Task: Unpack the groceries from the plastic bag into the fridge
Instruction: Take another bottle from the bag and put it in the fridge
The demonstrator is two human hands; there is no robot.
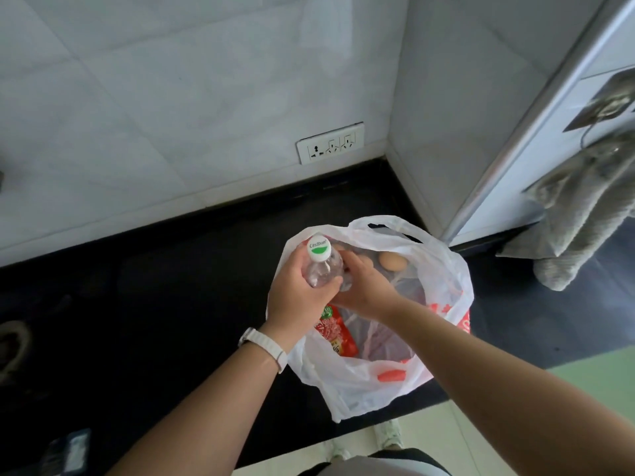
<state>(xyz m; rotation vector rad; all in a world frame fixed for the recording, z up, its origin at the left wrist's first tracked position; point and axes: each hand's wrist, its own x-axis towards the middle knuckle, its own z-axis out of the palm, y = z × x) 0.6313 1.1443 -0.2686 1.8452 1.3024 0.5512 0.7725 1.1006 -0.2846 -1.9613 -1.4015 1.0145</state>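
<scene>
Black counter [154, 286]: left hand [299, 293] grips the bottle [324, 269]; I cannot tell the right hand [366, 292] hold. A slip could crack the egg [392, 261].

A home kitchen: white tiled wall [154, 80] with a socket [330, 142], black countertop [154, 286], fridge [556, 108] beside it.

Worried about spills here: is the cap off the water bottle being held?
No, a white cap with a green mark sits on the water bottle that the left hand grips above the plastic bag.
</scene>
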